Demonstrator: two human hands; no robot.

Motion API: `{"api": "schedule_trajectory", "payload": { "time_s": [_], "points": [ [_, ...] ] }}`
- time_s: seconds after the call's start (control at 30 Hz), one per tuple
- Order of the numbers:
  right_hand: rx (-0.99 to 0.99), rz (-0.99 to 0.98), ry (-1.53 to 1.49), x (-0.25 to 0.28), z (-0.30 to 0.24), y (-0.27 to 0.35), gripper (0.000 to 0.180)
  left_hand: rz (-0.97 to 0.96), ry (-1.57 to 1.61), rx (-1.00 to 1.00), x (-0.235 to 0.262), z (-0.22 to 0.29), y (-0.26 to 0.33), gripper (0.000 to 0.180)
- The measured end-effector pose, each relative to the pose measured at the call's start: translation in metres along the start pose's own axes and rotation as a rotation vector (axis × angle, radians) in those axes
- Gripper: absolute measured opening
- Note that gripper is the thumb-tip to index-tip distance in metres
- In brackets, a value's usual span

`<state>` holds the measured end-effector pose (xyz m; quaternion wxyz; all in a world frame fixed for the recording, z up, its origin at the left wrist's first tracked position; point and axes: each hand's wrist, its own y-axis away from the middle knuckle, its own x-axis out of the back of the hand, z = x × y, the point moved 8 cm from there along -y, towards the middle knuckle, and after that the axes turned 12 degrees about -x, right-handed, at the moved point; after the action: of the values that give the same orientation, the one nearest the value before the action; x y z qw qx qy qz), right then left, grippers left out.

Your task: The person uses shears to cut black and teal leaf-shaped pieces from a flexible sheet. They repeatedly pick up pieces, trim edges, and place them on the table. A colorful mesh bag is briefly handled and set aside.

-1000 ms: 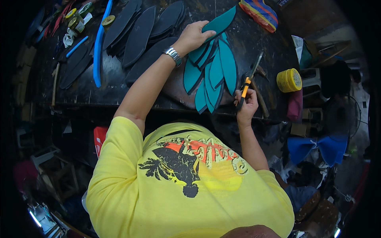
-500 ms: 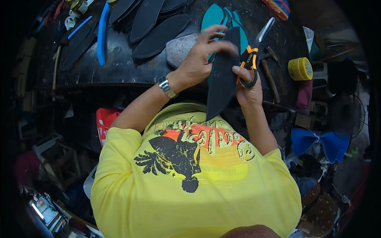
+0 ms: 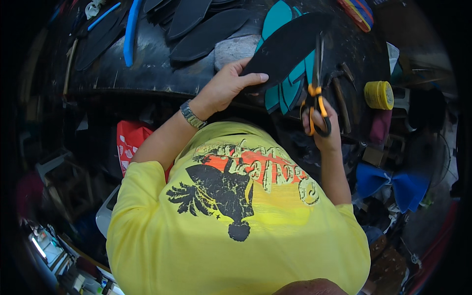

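Dark tabletop (image 3: 152, 69): left hand (image 3: 222, 89) closed on black panel (image 3: 290, 44), right hand (image 3: 328, 129) round scissors (image 3: 315, 91).

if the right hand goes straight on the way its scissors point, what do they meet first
Likely the black leaf-shaped piece held in the left hand, though depth is unclear: the scissors might pass over or under it.

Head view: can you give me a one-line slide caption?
The left hand holds a black leaf-shaped sheet over teal pieces; the right hand holds orange-and-black scissors near a hammer.
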<state>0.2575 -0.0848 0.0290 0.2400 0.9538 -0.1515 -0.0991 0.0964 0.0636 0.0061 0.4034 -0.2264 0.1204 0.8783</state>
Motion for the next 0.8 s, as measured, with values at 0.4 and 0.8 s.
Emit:
{"api": "schedule_trajectory", "payload": {
  "time_s": [0.4,0.8],
  "points": [
    [-0.394,-0.214,0.139,0.002,0.058,0.028,0.065,-0.046,-0.119,-0.035,0.015,0.012,-0.007,0.038],
    [-0.382,-0.266,0.038,-0.001,0.061,0.020,0.056,-0.078,-0.100,-0.029,0.018,0.018,-0.006,0.038]
  ]
}}
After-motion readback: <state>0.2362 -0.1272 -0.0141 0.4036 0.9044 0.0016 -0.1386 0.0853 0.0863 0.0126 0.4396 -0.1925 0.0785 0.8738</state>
